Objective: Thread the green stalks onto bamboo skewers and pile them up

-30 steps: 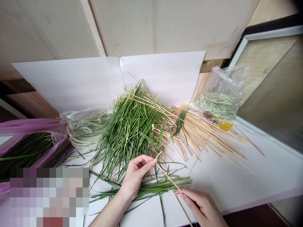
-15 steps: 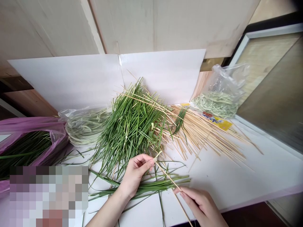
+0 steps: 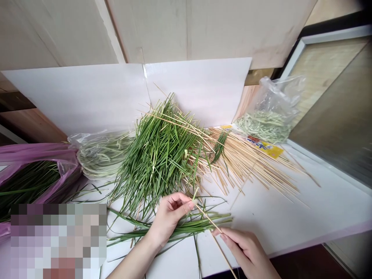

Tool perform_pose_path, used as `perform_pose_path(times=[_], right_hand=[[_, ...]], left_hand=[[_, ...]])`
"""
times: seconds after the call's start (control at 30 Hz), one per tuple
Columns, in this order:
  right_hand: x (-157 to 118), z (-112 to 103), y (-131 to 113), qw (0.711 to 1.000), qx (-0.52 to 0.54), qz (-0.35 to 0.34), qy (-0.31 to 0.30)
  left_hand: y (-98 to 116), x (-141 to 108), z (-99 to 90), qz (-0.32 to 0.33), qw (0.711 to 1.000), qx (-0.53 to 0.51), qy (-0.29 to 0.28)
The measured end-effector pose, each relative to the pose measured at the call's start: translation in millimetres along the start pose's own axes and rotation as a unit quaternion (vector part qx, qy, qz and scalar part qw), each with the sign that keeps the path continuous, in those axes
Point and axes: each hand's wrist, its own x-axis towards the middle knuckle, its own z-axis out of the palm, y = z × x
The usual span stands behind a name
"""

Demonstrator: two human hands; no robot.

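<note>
My left hand (image 3: 168, 217) pinches the top end of a thin bamboo skewer (image 3: 207, 219) together with a pale leaf stub. My right hand (image 3: 247, 252) holds the same skewer lower down, near the table's front edge. The skewer slants across a small bunch of green chive leaves (image 3: 186, 228) lying flat under both hands. Behind them spreads a big heap of chive leaves (image 3: 159, 155). A fan of loose bamboo skewers (image 3: 250, 164) lies to its right on the white table (image 3: 305, 217).
A clear bag of pale stems (image 3: 99, 153) lies left of the heap, beside a purple bag of dark greens (image 3: 31, 178). Another clear bag of pale trimmings (image 3: 270, 116) stands at the back right over a yellow packet (image 3: 266, 147). White paper sheets (image 3: 87, 97) lean against the wall.
Both hands keep their grip on the skewer and barely move. The view has shifted slightly, so everything sits a little lower left.
</note>
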Motion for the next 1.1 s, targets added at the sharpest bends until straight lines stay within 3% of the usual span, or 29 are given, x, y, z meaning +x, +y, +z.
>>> perform_pose_path(times=[0.13,0.27,0.43,0.53,0.63,0.7,0.8,0.87,0.93,1.1], right_hand=[[-0.7,2.0,-3.1,1.000,-0.017,0.001,0.004],[0.5,3.7,-11.6,1.000,-0.031,0.006,0.000],[1.6,0.1,-13.2,1.000,-0.014,-0.011,0.016],[-2.0,-4.4,-4.1,0.998,0.007,0.004,0.058],[-5.9,-8.7,5.8,0.998,0.047,0.018,0.047],[-6.5,-10.3,8.6,0.997,0.073,0.021,0.025],[-5.0,-10.5,6.4,0.996,0.083,0.018,0.020],[-3.9,-10.0,3.8,0.997,0.076,0.013,0.015],[-3.8,-9.6,3.0,0.998,0.068,0.011,0.012],[-5.8,-8.8,8.8,0.997,0.066,0.015,0.032]], left_hand=[[-9.4,-5.3,8.4,-0.003,0.996,0.043,-0.073],[-21.0,-11.8,18.0,0.017,0.977,0.162,-0.140],[-1.7,-13.3,13.4,0.105,0.942,0.263,-0.182],[14.0,-10.0,3.4,0.108,0.947,0.242,-0.180],[13.8,-4.7,-1.1,0.099,0.958,0.239,-0.126],[6.3,-1.9,1.4,0.138,0.931,0.315,-0.120],[-5.3,-1.1,9.7,0.211,0.841,0.470,-0.166],[-9.0,-2.1,13.5,0.231,0.802,0.520,-0.181],[-9.5,-2.4,13.1,0.229,0.807,0.515,-0.176],[-6.6,3.3,-1.4,0.188,0.894,0.392,-0.102]])
